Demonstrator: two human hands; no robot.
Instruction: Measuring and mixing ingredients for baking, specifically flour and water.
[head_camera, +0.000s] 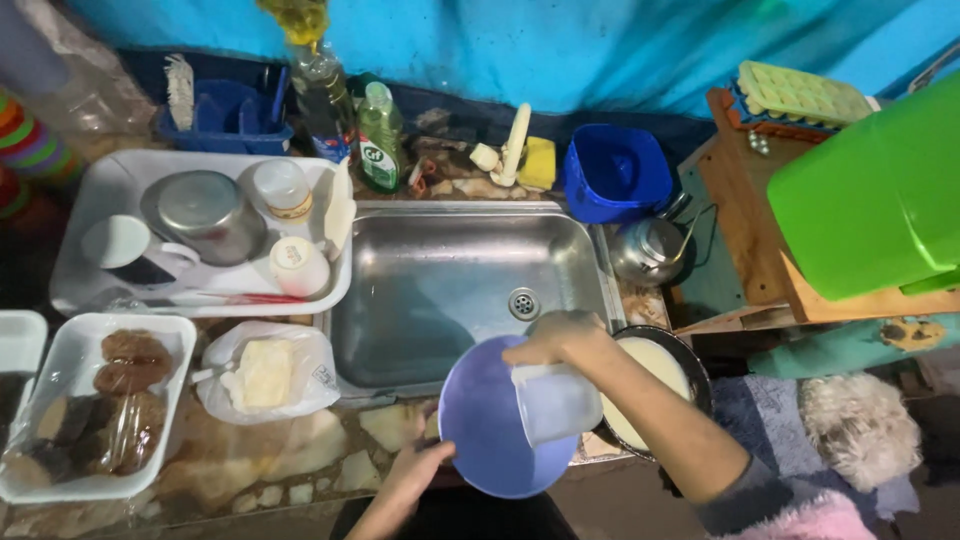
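Stone-chip counter (300, 450) runs along the bottom left, with a steel sink (450, 290) mid-frame under a bright blue wall (600, 40). Lower middle, the left hand (415, 475) curls on the rim of a purple bowl (480, 430), while the right hand (560, 338) grips a translucent plastic cup (555, 402) tipped over it. White dish tray (110, 180) upper left, green bin (880, 190) on the right.

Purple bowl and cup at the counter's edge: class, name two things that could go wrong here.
1. The purple bowl overhangs the counter edge, steadied only by the left hand; it might tip.
2. The right hand tilts the cup over the bowl beside a pan of pale liquid; contents could spill.
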